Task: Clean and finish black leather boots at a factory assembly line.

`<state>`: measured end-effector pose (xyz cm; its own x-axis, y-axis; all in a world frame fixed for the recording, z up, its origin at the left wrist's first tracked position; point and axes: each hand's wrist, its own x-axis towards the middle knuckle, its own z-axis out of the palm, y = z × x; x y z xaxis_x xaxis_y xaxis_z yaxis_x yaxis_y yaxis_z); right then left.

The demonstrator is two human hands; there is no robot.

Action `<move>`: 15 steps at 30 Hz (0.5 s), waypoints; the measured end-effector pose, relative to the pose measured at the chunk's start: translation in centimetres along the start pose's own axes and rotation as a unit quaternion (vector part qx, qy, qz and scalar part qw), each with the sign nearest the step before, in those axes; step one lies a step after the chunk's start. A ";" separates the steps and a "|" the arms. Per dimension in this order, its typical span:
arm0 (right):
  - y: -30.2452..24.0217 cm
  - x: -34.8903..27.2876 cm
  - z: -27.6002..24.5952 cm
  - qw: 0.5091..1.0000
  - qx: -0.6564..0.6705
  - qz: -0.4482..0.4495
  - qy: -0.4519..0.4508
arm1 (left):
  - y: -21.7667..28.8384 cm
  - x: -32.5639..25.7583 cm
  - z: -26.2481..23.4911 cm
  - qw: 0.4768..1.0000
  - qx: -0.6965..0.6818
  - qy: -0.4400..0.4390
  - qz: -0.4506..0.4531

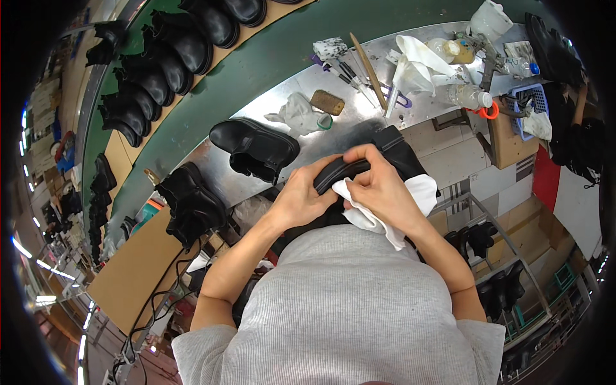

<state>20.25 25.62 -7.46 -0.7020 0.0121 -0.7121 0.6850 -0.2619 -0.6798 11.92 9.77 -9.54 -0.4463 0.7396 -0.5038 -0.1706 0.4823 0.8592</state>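
Note:
A black leather boot (399,156) is held close in front of my body, at the near edge of the metal bench. My left hand (300,200) grips its rounded end, fingers on top and thumb underneath. Pinched in my right hand (380,192) is a white cloth (421,192), pressed near the boot's edge; part of the cloth hangs below the fingers. The fingers partly hide the boot. Another black boot (256,146) lies on the bench beyond my left hand. Past it are a crumpled clear plastic bag (296,115) and a brown block (327,102).
Black boots (168,40) line a green conveyor (282,54) at the far left. Brushes (350,77), a wooden stick (369,74), bottles (471,96) and orange-handled scissors (489,109) crowd the bench's far right. More boots (190,202) stand at left; a metal rack (513,256) is at right.

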 end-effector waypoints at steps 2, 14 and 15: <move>0.8 0.2 0.7 1.000 0.010 -0.006 -0.013 | 0.1 -0.1 -0.4 1.000 -0.012 -0.013 -0.005; 0.8 1.6 0.3 0.994 0.073 0.059 -0.064 | -0.1 0.3 -1.7 0.995 0.011 -0.083 -0.056; 0.8 1.6 0.0 0.989 0.098 0.072 -0.087 | 0.1 0.4 -1.7 0.993 0.010 -0.089 -0.073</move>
<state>19.66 25.46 -9.11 -0.6344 -0.2001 -0.7467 0.7413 -0.4316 -0.5141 10.22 9.29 -9.44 -0.2552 0.7315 -0.6323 -0.2035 0.5986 0.7748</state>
